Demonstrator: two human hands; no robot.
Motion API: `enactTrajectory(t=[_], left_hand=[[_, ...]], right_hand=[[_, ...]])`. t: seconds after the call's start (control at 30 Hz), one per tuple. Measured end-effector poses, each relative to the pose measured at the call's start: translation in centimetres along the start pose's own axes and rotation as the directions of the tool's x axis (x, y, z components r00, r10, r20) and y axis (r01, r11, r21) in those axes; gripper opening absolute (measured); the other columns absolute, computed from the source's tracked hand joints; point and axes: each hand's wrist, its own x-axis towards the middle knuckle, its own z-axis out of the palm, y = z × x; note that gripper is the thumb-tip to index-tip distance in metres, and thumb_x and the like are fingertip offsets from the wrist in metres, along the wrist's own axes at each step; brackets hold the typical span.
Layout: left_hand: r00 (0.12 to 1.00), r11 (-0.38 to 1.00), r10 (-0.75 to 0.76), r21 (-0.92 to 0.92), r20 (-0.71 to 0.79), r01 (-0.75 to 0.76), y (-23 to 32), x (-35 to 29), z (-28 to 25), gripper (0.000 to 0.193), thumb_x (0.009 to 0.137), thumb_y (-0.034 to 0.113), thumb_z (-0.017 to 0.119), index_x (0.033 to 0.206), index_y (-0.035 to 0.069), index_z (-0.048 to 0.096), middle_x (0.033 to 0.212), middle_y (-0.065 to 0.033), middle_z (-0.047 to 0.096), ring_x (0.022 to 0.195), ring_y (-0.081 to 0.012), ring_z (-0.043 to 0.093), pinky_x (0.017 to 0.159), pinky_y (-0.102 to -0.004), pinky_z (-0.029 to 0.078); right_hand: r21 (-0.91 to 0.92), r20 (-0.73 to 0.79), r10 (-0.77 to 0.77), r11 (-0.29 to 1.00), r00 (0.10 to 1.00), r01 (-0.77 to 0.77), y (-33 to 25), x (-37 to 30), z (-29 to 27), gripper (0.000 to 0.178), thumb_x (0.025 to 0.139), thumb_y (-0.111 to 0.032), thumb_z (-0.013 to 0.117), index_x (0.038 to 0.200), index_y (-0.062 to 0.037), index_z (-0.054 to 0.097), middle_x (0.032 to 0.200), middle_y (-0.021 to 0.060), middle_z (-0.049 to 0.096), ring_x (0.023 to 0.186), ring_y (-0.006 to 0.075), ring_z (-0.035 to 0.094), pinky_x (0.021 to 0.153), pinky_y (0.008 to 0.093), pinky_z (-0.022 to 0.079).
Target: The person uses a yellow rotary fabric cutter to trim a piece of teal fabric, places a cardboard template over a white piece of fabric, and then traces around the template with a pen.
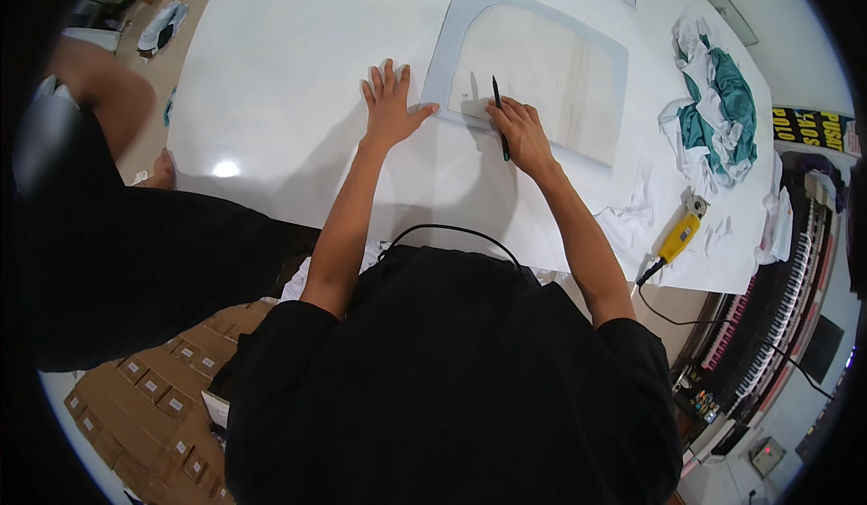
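Note:
My left hand lies spread on the white table, its thumb at the near left corner of a pale blue sheet, probably cloth. On that sheet rests a cream, translucent template with a rounded far left corner. Between the fingers of my right hand is a slim dark pen with a green end, held at the template's near edge. Whether its point touches the sheet, I cannot tell.
A yellow corded cutter lies at the right, its cord running off the table. Beyond it is a heap of green and white cloth. Another person in black stands close on my left. Brown boxes cover the floor behind.

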Motion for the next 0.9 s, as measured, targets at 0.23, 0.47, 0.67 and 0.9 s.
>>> enactTrajectory(t=[0.23, 0.47, 0.67, 0.9], left_hand=[[0.998, 0.999, 0.009, -0.04, -0.054, -0.011, -0.2, -0.3, 0.5, 0.101, 0.088, 0.063, 0.072, 0.158, 0.001, 0.034, 0.168, -0.0288, 0.014, 0.155, -0.0549, 0.003, 0.122, -0.0688, 0.002], [0.995, 0.999, 0.027, -0.03, -0.094, -0.03, -0.3, -0.3, 0.9, 0.101, 0.087, 0.064, 0.071, 0.159, 0.003, 0.034, 0.168, -0.0283, 0.016, 0.155, -0.0539, 0.002, 0.123, -0.0671, 0.0], [0.996, 0.999, 0.012, -0.035, -0.083, -0.015, -0.5, -0.3, 0.9, 0.101, 0.087, 0.066, 0.071, 0.159, 0.004, 0.035, 0.17, -0.0259, 0.014, 0.156, -0.0515, 0.002, 0.124, -0.0644, -0.001], [0.995, 0.999, 0.019, -0.039, -0.099, -0.023, -0.5, -0.4, 0.9, 0.101, 0.087, 0.066, 0.07, 0.159, 0.004, 0.035, 0.17, -0.0256, 0.015, 0.156, -0.0515, 0.002, 0.124, -0.0644, -0.001]], right_hand=[[0.031, 0.035, -0.059, 0.998, 0.998, 0.058, 0.1, 0.3, -0.5, 0.037, 0.097, -0.011, 0.055, 0.132, -0.0027, 0.057, 0.137, 0.018, 0.062, 0.137, 0.0362, 0.051, 0.111, 0.0462, 0.042], [-0.198, 0.183, -0.197, 0.952, 0.963, 0.232, 0.8, 0.5, -0.4, 0.041, 0.096, -0.01, 0.055, 0.134, 0.0045, 0.053, 0.134, 0.029, 0.059, 0.134, 0.0422, 0.053, 0.111, 0.0466, 0.045], [-0.245, 0.25, -0.205, 0.932, 0.946, 0.267, 0.2, 0.7, -0.8, 0.041, 0.095, -0.007, 0.056, 0.132, 0.0075, 0.051, 0.137, 0.0334, 0.057, 0.135, 0.045, 0.053, 0.112, 0.0474, 0.046], [-0.181, 0.211, -0.167, 0.962, 0.963, 0.206, -0.2, -0.1, -1.2, 0.039, 0.095, -0.006, 0.056, 0.132, 0.0059, 0.052, 0.135, 0.0341, 0.058, 0.134, 0.0462, 0.054, 0.112, 0.0484, 0.046]])
